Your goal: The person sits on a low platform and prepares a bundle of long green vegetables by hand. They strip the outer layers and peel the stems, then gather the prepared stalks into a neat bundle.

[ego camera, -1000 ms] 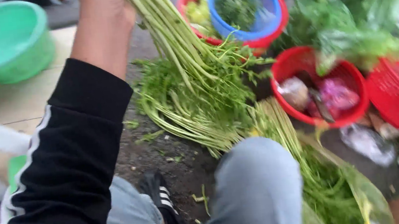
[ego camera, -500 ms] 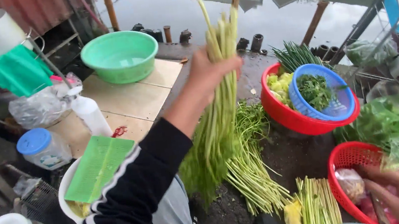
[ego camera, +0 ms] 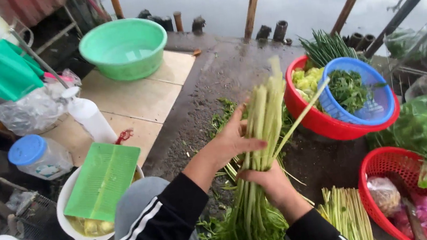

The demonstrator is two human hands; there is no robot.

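A bunch of long pale-green vegetable stalks (ego camera: 265, 114) stands upright in front of me, leafy ends down near my knees. My left hand (ego camera: 231, 142) presses its open palm and thumb against the left side of the stalks. Lower down, my right hand (ego camera: 270, 180) is wrapped around the same bunch. One thin stalk sticks out to the upper right. Both arms wear black sleeves with white stripes.
A red basket (ego camera: 325, 124) holding a blue strainer (ego camera: 376, 111) of greens sits to the right, another red basket (ego camera: 387, 162) with bags nearer. Cut stalks (ego camera: 347, 211) lie on the ground. Left: green basin (ego camera: 124, 47), white bottle (ego camera: 91, 117), green mat (ego camera: 103, 179) over a white bowl.
The bunch has come down lower and closer to me. My right hand, earlier by the red basket, now grips the stalks, and my left hand has opened against them.
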